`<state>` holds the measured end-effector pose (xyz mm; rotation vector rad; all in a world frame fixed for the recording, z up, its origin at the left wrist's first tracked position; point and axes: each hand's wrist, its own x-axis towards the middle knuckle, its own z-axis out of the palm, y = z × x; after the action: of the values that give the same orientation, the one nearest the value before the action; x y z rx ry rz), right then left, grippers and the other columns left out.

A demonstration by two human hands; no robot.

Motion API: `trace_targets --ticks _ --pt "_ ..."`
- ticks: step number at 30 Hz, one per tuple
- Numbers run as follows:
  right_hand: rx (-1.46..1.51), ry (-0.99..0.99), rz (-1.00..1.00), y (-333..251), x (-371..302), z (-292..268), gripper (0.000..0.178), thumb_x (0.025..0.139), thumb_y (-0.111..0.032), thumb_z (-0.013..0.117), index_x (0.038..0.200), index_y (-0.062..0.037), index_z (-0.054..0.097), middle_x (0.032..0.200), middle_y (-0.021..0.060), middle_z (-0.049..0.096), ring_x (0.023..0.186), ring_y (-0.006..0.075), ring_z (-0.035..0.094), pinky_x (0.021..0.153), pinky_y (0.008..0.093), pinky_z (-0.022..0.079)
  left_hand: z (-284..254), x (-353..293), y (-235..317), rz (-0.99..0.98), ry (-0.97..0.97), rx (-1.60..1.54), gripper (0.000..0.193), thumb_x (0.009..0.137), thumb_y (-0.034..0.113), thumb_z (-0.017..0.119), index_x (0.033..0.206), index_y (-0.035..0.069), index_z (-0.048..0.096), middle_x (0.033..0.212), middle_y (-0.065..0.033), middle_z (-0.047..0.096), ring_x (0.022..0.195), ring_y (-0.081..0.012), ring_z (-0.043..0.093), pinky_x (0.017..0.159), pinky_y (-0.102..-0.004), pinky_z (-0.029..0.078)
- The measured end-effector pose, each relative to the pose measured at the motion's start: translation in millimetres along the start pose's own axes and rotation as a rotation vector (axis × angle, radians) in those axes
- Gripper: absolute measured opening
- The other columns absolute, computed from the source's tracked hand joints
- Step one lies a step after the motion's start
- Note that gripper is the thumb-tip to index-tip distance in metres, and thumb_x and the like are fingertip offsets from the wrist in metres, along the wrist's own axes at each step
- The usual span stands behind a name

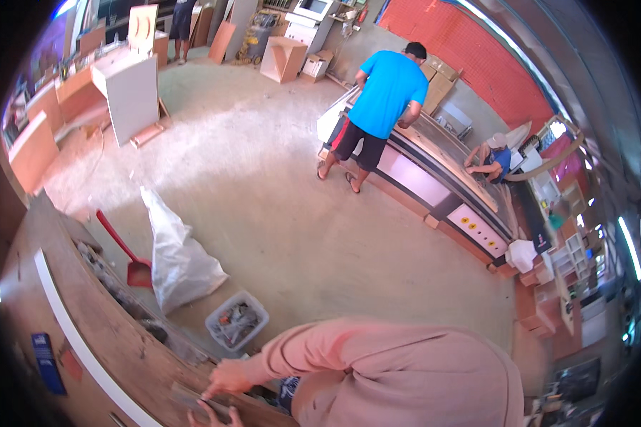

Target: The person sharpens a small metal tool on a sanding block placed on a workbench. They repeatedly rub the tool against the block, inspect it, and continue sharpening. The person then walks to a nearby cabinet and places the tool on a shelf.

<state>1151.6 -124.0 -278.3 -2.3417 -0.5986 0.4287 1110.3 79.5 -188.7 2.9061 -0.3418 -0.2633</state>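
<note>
At the lower edge, my right arm in a pink-brown sleeve reaches left over a long brown wooden workbench (139, 341). My right hand (228, 377) is closed, its forefinger pointing down at a small, flat, dull piece (186, 393) on the bench. What its other fingers hold, if anything, is hidden. Just below, partly cut off by the frame, my left hand (217, 418) has its fingers apart near the same piece. A long white strip (78, 334) lies along the bench to the left. Beyond it is a dark blue flat package (48, 363).
Beside the bench stand a clear plastic tub (237, 320) of scraps, a white sack (178, 263) and a red dustpan (139, 272). A person in a blue shirt (390, 92) leans over a large machine table (413, 178); another person (493, 158) works across it. A white-topped cabinet (132, 99) stands far left.
</note>
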Motion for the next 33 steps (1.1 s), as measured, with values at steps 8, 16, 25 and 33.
trace_targets --ticks 8,16,25,33 --pt "-0.084 -0.017 -0.017 16.4 20.6 -18.5 0.046 0.104 -0.026 0.057 0.146 -0.0411 0.066 0.103 0.0164 0.075 0.095 0.0427 0.076 0.079 0.056 0.061 -17.9 33.8 8.1 -0.099 -0.237 0.169 0.091 0.091 0.077 0.067 0.163 0.024 0.055 0.17 -0.0311 0.035 0.159 -0.0441 0.031 0.127 -0.0627 0.029" --pt "0.017 0.081 -0.014 18.1 13.0 -19.8 0.045 0.097 -0.022 0.064 0.138 -0.0374 0.075 0.099 0.0184 0.079 0.092 0.0437 0.077 0.078 0.0569 0.061 -9.5 43.1 2.3 -0.013 -0.299 0.214 0.098 0.091 0.079 0.065 0.167 0.02 0.048 0.177 -0.0259 0.027 0.163 -0.0408 0.025 0.129 -0.0632 0.025" --pt "0.04 -0.005 -0.104 29.9 25.9 -27.2 0.058 0.103 -0.022 0.058 0.156 -0.0472 0.058 0.096 0.0209 0.075 0.086 0.0463 0.075 0.075 0.0581 0.06 12.0 36.4 -1.0 -0.15 -0.185 0.014 0.086 0.083 0.061 0.077 0.154 0.014 0.065 0.163 -0.0269 0.04 0.146 -0.0504 0.038 0.12 -0.0617 0.036" --pt "0.007 -0.167 -0.023 15.6 24.6 -45.2 0.051 0.104 -0.025 0.06 0.152 -0.0423 0.062 0.097 0.0205 0.077 0.094 0.0442 0.077 0.081 0.0566 0.063 32.1 29.1 -6.0 -0.235 -0.035 -0.083 0.091 0.072 0.066 0.079 0.151 0.023 0.068 0.161 -0.0223 0.037 0.147 -0.0534 0.032 0.121 -0.0671 0.034"
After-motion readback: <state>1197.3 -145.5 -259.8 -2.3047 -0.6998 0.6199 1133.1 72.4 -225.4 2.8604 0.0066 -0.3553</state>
